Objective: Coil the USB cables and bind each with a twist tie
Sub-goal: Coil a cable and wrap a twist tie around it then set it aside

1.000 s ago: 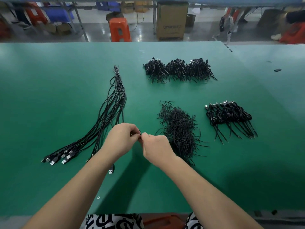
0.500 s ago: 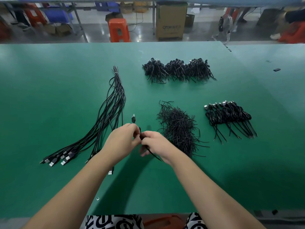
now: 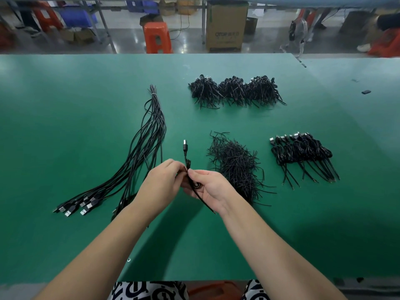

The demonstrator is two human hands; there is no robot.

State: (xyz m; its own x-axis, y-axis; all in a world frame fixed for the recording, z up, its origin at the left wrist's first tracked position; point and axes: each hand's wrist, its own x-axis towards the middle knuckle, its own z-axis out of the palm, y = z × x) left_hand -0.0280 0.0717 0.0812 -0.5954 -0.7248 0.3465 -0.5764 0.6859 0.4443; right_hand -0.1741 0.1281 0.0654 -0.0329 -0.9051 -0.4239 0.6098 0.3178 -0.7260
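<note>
Raised now, coiled cable (image 3: 185, 155) sits pinched between both hands' fingers (image 3: 195, 174).

A cardboard box (image 3: 226, 27) on the floor beyond the green table carries grey print on its front reading "OTOR", followed by smaller characters too blurred to read; no other text is legible

The left hand (image 3: 161, 182) hides part of the coiled cable (image 3: 190, 178); any twist tie there is indiscernible.

Green table (image 3: 65, 109), glossy grey floor (image 3: 190, 37) beyond with orange stool (image 3: 158, 37), cardboard box (image 3: 226, 29), blue bins (image 3: 79, 17).
</note>
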